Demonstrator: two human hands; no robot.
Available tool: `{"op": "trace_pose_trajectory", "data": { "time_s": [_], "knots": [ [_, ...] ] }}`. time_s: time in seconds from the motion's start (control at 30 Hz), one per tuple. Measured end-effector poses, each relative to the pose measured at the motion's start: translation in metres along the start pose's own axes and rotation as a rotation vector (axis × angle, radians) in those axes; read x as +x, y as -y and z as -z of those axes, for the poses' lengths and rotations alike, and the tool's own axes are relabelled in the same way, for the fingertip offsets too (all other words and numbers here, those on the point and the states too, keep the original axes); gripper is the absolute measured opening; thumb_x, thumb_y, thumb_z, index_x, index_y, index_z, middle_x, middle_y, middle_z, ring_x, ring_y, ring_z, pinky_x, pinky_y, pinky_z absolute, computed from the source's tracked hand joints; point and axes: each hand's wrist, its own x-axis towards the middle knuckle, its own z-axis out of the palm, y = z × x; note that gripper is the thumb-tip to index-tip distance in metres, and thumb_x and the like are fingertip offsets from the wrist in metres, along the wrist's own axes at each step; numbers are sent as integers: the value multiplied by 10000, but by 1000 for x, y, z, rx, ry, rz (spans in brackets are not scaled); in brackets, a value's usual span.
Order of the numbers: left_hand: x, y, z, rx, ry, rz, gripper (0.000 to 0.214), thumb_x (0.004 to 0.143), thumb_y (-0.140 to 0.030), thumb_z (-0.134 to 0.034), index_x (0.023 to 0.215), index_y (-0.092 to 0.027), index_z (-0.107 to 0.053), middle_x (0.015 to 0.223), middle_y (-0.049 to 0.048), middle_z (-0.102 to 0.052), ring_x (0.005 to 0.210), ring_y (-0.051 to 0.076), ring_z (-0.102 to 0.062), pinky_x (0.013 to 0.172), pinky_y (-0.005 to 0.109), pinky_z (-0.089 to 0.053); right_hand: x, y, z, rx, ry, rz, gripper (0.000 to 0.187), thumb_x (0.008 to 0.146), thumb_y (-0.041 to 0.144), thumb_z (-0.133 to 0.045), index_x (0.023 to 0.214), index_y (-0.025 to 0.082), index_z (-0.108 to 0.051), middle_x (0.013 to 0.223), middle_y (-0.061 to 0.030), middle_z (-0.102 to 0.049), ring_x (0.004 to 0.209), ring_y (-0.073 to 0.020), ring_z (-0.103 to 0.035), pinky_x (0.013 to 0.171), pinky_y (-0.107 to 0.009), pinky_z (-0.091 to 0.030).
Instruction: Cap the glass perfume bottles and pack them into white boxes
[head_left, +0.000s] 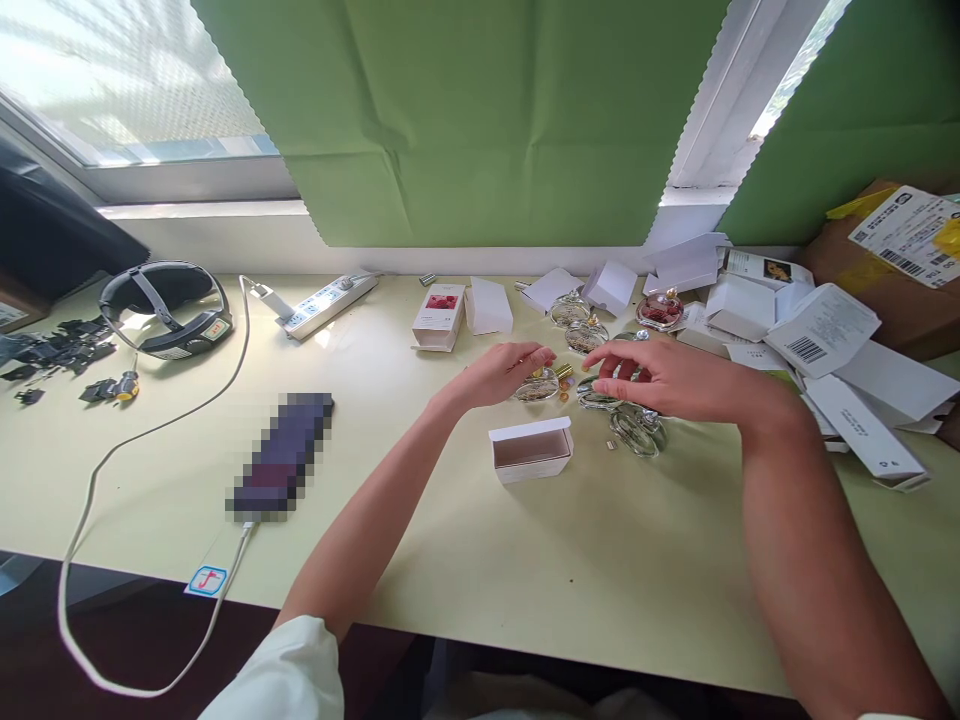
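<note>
Frame centre: my left hand (499,372) pinching glass bottle (537,388); right hand (660,380) loose-fingered, empty. Boxing stage, I judge; open box (531,450) wants careful aim.

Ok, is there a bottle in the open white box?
No, the open white box shows a bare inside, and the left hand rests on a bottle beyond it.

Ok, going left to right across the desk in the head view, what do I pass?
Black padded head strap → white plastic power strip → left hand → right hand → white cardboard carton with a barcode.
</note>
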Motion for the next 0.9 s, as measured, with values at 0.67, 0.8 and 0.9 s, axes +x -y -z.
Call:
{"op": "trace_pose_trajectory", "data": {
  "time_s": [0.67,0.8,0.9],
  "knots": [
    [4,-1,-2,-96,-74,70,558,964,-623,-354,1041,-227,-740,876,42,-682,741,162,-567,591,264,-399,0,1,1,-3,-7,-6,507,896,593,-478,1276,285,-612,891,-28,-713,711,-189,-618,573,-278,-392],
    [4,1,-3,-117,-67,92,543,951,-628,-382,1035,-231,-743,905,37,-686,737,160,-556,580,258,-386,0,1,1,-15,-3,0,493,910,581,-471,1276,279,-606,895,-30,-709,713,-184,-612,559,-268,-381],
    [4,2,-4,-119,-67,98,546,944,-638,-386,1037,-234,-743,888,31,-685,747,166,-554,591,260,-393,0,2,1,-21,-3,1,476,916,573,-470,1265,281,-608,940,-35,-711,730,-185,-616,571,-268,-394]
  ]
}}
